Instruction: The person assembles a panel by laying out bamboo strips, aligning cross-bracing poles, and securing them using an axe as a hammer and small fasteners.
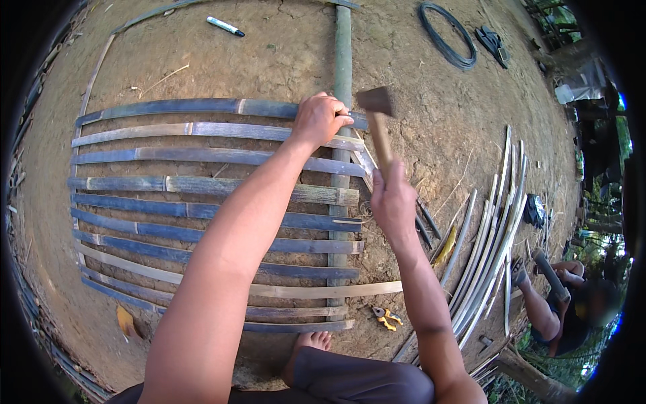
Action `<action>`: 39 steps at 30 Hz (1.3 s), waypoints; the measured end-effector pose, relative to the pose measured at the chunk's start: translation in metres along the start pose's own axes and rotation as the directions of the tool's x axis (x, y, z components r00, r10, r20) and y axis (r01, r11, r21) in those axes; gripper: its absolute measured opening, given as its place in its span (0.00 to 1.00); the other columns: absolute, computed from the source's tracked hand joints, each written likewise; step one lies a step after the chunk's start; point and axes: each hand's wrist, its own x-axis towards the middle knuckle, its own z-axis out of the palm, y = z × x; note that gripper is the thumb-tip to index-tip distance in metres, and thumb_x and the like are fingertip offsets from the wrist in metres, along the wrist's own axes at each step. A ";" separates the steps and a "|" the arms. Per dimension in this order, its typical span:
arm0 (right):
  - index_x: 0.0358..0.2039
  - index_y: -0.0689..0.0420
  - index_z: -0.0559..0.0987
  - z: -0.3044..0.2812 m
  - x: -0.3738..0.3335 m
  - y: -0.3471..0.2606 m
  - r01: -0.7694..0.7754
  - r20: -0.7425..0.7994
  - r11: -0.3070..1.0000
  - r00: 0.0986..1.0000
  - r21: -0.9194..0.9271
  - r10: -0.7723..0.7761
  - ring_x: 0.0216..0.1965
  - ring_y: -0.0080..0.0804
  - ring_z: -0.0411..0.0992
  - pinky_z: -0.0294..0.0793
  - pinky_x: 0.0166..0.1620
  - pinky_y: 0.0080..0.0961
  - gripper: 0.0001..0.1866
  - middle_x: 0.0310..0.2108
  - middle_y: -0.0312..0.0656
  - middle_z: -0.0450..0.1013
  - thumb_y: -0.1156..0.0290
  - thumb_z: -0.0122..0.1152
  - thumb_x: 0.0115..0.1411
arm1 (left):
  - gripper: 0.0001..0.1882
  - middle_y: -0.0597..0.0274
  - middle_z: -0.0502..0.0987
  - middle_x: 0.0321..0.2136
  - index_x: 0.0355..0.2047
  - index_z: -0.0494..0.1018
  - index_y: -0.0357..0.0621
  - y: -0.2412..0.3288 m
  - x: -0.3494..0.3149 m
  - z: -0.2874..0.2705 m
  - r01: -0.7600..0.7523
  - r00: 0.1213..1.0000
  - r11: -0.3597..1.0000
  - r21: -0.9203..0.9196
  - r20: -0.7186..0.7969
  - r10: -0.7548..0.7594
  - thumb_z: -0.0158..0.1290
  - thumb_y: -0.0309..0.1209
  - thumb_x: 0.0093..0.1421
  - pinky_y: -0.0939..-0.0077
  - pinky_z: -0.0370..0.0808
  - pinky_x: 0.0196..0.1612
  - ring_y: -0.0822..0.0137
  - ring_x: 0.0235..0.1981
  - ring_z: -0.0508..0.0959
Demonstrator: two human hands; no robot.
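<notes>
My right hand point(395, 200) is closed round the wooden handle of a hatchet point(381, 128). Its dark, flared head is slightly blurred and raised just right of my left hand point(319, 121). That left hand is pinched closed on the top bamboo slat point(182, 106), where the slat crosses an upright bamboo pole point(343, 54). Whatever sits between its fingertips is too small to make out. Below it, several more split bamboo slats point(262, 194) lie across the same pole, spaced apart in rows. My left forearm hides part of them.
Yellow-handled pliers point(386, 318) lie near my bare foot point(313, 341). Loose bamboo strips point(488, 236) are bunched at right. A marker point(225, 26), a coil of black wire point(447, 36) and a dark strapped item point(492, 46) rest farther off. Another person point(562, 310) sits at far right.
</notes>
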 end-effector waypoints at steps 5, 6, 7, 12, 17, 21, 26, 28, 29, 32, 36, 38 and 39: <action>0.57 0.62 0.65 -0.021 0.010 -0.010 -0.043 0.066 0.999 0.997 -0.022 0.045 0.25 0.64 0.77 0.75 0.26 0.54 0.21 0.24 0.61 0.76 0.73 0.57 0.67 | 0.11 0.61 0.85 0.32 0.28 0.85 0.46 -0.001 -0.002 0.001 0.051 0.998 0.998 0.032 0.024 -0.052 0.69 0.39 0.52 0.61 0.77 0.47 0.57 0.40 0.81; 0.56 0.62 0.65 -0.021 0.010 -0.018 0.009 -0.027 1.000 1.000 0.020 -0.009 0.25 0.64 0.77 0.75 0.26 0.54 0.20 0.24 0.61 0.76 0.73 0.57 0.67 | 0.11 0.61 0.85 0.32 0.28 0.85 0.46 -0.003 -0.003 0.000 0.055 0.998 0.998 0.017 0.018 -0.055 0.69 0.39 0.52 0.61 0.77 0.48 0.57 0.40 0.81; 0.55 0.62 0.65 -0.019 0.009 -0.024 0.066 -0.122 0.996 0.991 0.056 -0.058 0.25 0.64 0.77 0.75 0.26 0.54 0.19 0.24 0.61 0.76 0.73 0.57 0.67 | 0.11 0.61 0.85 0.32 0.28 0.86 0.47 -0.005 -0.004 -0.002 0.059 0.998 0.998 0.002 0.012 -0.059 0.69 0.40 0.52 0.61 0.77 0.48 0.58 0.40 0.81; 0.59 0.62 0.63 -0.003 -0.002 0.010 -0.035 0.139 0.998 0.989 -0.050 0.041 0.24 0.62 0.78 0.73 0.23 0.51 0.22 0.24 0.59 0.76 0.73 0.58 0.68 | 0.11 0.60 0.86 0.33 0.29 0.86 0.47 0.001 -0.001 0.003 0.070 0.997 0.997 0.031 0.035 -0.071 0.69 0.39 0.52 0.60 0.77 0.48 0.57 0.40 0.81; 0.58 0.62 0.64 -0.016 0.006 -0.019 -0.019 -0.060 0.998 0.998 0.067 0.023 0.23 0.60 0.78 0.74 0.22 0.49 0.22 0.23 0.58 0.76 0.72 0.58 0.68 | 0.10 0.59 0.86 0.36 0.31 0.86 0.44 -0.003 -0.004 -0.005 0.073 0.997 0.997 0.019 0.011 -0.073 0.69 0.36 0.52 0.63 0.79 0.46 0.58 0.39 0.82; 0.58 0.62 0.65 -0.004 0.000 0.003 -0.077 0.203 0.989 0.974 -0.125 0.102 0.23 0.62 0.77 0.76 0.24 0.53 0.20 0.23 0.60 0.76 0.71 0.55 0.69 | 0.10 0.59 0.86 0.37 0.31 0.87 0.44 0.006 -0.001 0.000 0.109 0.993 0.992 0.065 0.031 -0.111 0.69 0.35 0.52 0.64 0.79 0.47 0.58 0.40 0.82; 0.53 0.62 0.63 -0.025 0.011 -0.030 0.046 -0.139 0.996 0.990 0.072 -0.035 0.25 0.64 0.77 0.76 0.25 0.53 0.17 0.23 0.61 0.76 0.72 0.56 0.68 | 0.09 0.59 0.86 0.37 0.30 0.87 0.45 -0.001 -0.003 -0.006 0.089 0.996 0.996 0.023 0.016 -0.090 0.70 0.35 0.51 0.63 0.78 0.46 0.58 0.40 0.82; 0.52 0.61 0.63 -0.008 -0.001 -0.012 -0.013 -0.005 0.998 1.000 0.053 0.013 0.24 0.64 0.77 0.75 0.25 0.53 0.17 0.23 0.61 0.76 0.73 0.56 0.68 | 0.10 0.61 0.86 0.35 0.29 0.86 0.47 -0.004 -0.009 -0.001 0.076 0.997 0.997 0.008 0.023 -0.077 0.70 0.38 0.51 0.62 0.78 0.47 0.57 0.39 0.82; 0.51 0.61 0.63 0.001 -0.005 0.002 -0.038 0.043 0.999 0.998 0.035 0.037 0.24 0.65 0.77 0.75 0.25 0.54 0.16 0.23 0.61 0.76 0.73 0.56 0.68 | 0.10 0.62 0.86 0.34 0.28 0.86 0.48 -0.004 -0.003 0.003 0.052 0.998 0.999 -0.002 0.021 -0.052 0.70 0.40 0.52 0.61 0.78 0.48 0.57 0.39 0.81; 0.57 0.62 0.63 -0.009 0.000 0.016 -0.087 0.136 0.996 0.987 -0.016 0.089 0.25 0.65 0.77 0.74 0.24 0.55 0.20 0.23 0.63 0.75 0.72 0.56 0.68 | 0.10 0.62 0.86 0.34 0.29 0.86 0.47 0.006 0.001 0.003 0.065 0.998 0.997 0.036 0.024 -0.066 0.70 0.39 0.52 0.60 0.77 0.47 0.56 0.40 0.81; 0.58 0.61 0.64 -0.018 0.001 -0.017 -0.061 -0.021 0.997 0.998 0.039 0.062 0.27 0.64 0.78 0.74 0.26 0.53 0.21 0.25 0.62 0.76 0.72 0.57 0.68 | 0.10 0.60 0.86 0.39 0.33 0.86 0.46 -0.008 -0.002 -0.007 0.042 0.995 0.999 -0.009 0.092 -0.041 0.69 0.36 0.51 0.61 0.78 0.50 0.57 0.44 0.81; 0.56 0.60 0.66 -0.017 0.001 -0.014 -0.002 -0.077 1.000 0.997 0.028 0.004 0.24 0.64 0.77 0.72 0.24 0.51 0.18 0.23 0.60 0.76 0.71 0.57 0.69 | 0.13 0.58 0.86 0.40 0.38 0.86 0.46 -0.010 -0.001 -0.014 0.022 0.989 0.998 -0.052 0.149 -0.014 0.68 0.33 0.51 0.63 0.77 0.54 0.56 0.47 0.81; 0.56 0.60 0.66 -0.018 0.000 -0.010 -0.022 -0.035 1.000 0.999 0.002 0.023 0.24 0.64 0.77 0.72 0.24 0.52 0.19 0.23 0.60 0.76 0.71 0.58 0.69 | 0.14 0.58 0.85 0.42 0.40 0.86 0.46 -0.005 0.003 -0.014 0.037 0.982 0.998 -0.041 0.187 -0.029 0.68 0.32 0.51 0.62 0.77 0.55 0.55 0.48 0.80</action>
